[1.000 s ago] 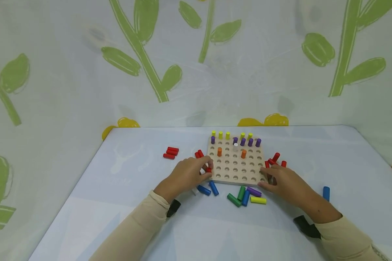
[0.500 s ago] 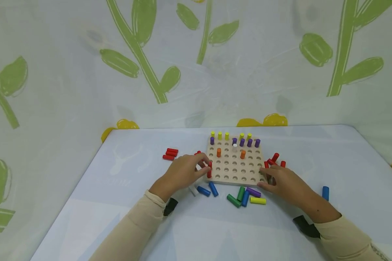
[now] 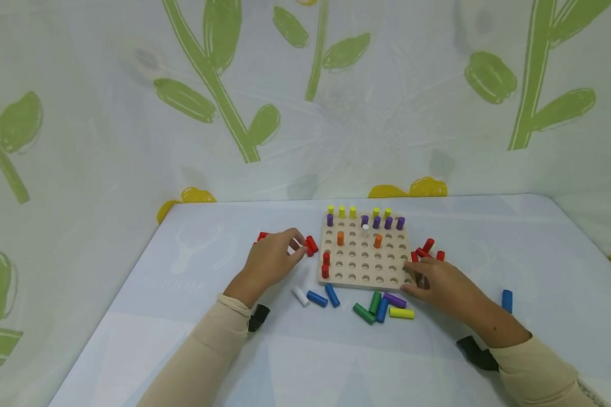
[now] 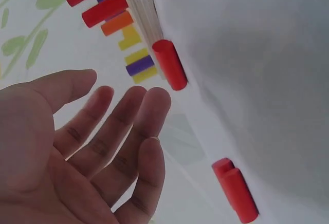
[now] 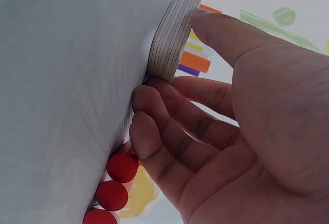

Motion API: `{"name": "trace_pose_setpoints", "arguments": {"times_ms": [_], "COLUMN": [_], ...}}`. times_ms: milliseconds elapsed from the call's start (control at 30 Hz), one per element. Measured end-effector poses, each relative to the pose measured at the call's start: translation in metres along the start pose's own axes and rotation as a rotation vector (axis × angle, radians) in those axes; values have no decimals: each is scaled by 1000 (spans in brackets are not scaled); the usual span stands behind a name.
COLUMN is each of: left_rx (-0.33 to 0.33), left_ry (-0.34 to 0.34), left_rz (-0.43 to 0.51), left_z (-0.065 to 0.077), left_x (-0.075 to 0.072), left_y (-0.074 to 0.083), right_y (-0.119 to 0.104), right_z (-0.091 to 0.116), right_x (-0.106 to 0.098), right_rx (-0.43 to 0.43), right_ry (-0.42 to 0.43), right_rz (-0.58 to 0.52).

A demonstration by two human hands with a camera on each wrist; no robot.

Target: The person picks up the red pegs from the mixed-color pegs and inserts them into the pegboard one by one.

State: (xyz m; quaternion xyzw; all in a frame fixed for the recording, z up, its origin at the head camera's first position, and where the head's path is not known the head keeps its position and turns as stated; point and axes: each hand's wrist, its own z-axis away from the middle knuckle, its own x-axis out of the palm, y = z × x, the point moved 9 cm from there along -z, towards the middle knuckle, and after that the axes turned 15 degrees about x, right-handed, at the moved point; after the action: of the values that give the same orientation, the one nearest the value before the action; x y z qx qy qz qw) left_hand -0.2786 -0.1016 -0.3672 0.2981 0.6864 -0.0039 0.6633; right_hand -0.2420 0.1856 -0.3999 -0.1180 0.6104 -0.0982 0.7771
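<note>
The left hand (image 3: 270,257), loosely curved, holds nothing near red pegs (image 3: 312,244). The right hand (image 3: 439,281) grips the pegboard (image 3: 358,272).

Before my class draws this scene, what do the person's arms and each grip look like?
The left sleeve and right sleeve are beige cloth. A black piece, too unclear to name, shows by the left sleeve's end; a second black piece by the right's. The left grip and right grip are bare hands, with no gloves or cables in view.

The pegboard (image 5: 172,44) looks like matt layered wood, the pegs (image 4: 171,66) smooth, the sleeves (image 3: 198,350) cloth.
</note>
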Motion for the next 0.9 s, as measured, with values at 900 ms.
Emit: {"name": "trace_pose_setpoints", "arguments": {"times_ms": [900], "left_rx": [-214], "left_ry": [10], "left_rz": [78], "left_z": [7], "left_x": [-19], "left_y": [-84], "right_y": [0], "right_z": [0], "right_x": [2], "right_rx": [-6], "right_ry": [7], "right_rz": [14]}}
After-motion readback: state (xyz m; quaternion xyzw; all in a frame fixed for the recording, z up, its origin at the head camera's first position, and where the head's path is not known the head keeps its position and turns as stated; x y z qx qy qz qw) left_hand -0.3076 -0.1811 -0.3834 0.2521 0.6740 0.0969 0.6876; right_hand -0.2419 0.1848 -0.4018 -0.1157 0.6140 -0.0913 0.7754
